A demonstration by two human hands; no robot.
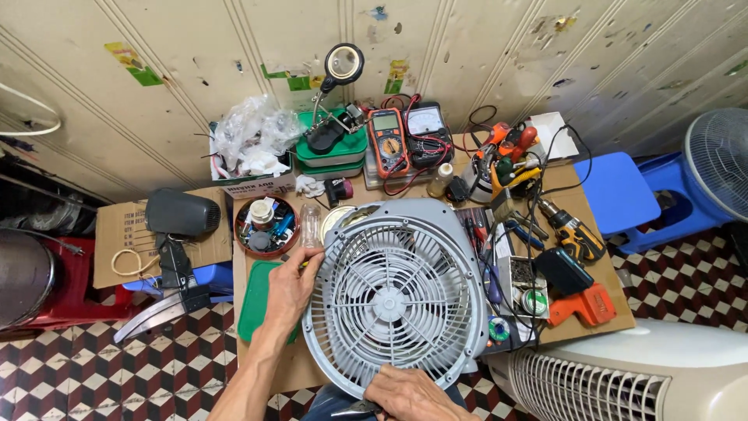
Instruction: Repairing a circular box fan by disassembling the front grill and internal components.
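A round grey fan grille and housing (pixel 397 292) lies flat on a small cluttered workbench. My left hand (pixel 291 287) rests against the grille's left rim, its fingers pinching a small yellowish item by the edge. At the grille's near rim, my right hand (pixel 409 392) is closed on a pair of pliers (pixel 357 408) whose jaws point left.
A green tray (pixel 253 300) lies left of the fan, a round dish of small parts (pixel 267 226) behind it. Multimeters (pixel 389 140), a magnifier stand (pixel 335 93), drills (pixel 573 234), solder spools and tools crowd the back and right. A white appliance (pixel 623 374) stands at lower right, blue stools beyond.
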